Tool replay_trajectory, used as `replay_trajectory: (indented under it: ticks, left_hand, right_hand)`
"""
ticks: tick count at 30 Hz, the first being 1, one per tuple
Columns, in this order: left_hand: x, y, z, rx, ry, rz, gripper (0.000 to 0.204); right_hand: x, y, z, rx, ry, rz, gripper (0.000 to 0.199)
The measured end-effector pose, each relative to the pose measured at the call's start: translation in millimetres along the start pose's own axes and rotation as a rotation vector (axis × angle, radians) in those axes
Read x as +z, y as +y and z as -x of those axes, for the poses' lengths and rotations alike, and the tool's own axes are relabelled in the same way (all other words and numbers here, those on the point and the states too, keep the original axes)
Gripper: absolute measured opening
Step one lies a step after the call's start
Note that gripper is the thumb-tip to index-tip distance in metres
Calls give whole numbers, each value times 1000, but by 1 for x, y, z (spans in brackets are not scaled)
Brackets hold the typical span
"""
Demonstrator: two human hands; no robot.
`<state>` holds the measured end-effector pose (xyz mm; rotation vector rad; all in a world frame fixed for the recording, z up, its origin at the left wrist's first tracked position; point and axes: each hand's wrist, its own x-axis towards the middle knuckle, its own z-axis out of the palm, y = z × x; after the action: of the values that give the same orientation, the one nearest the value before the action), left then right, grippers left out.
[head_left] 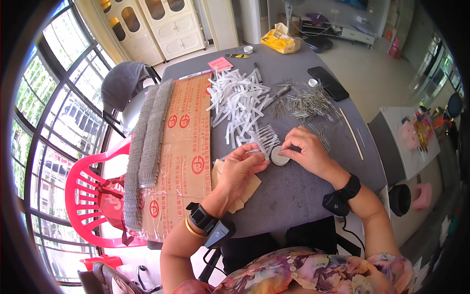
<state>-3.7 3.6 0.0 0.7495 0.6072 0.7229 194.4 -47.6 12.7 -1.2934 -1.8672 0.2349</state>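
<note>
The left hand (240, 169) pinches a white strip (266, 156) beside a row of pins (266, 135); the right hand (312, 151), fingertips together (anything between is too small to tell), is at a white dish (279, 159) on the counter (298, 206).

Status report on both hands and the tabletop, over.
Left hand gripping white strip beside metal pins. Right hand pinched at white dish, any load unclear. Strip pile and pin heap beyond.

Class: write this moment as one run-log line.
left hand: holding row of thin pins | right hand: pinched at round white dish, held item unclear | beyond: white strip heap, loose pin pile
</note>
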Motion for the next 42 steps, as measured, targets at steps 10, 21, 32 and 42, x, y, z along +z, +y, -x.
replay_trajectory:
  ticks: [10, 21, 32, 42]
  left_hand:
    - [-4, -3, 0, 19, -61, -6, 22]
    - [0, -4, 1, 14, -108, 33, 22]
    - [0, -7, 2, 44, -86, 4, 21]
    - [7, -10, 6, 222, 4, -262, 15]
  right_hand:
    - [-6, -9, 3, 390, 49, -530, 11]
    - [4, -19, 6, 273, 74, -555, 8]
    - [6, -11, 7, 303, 42, -589, 8]
    - [11, -16, 10, 351, 44, -620, 8]
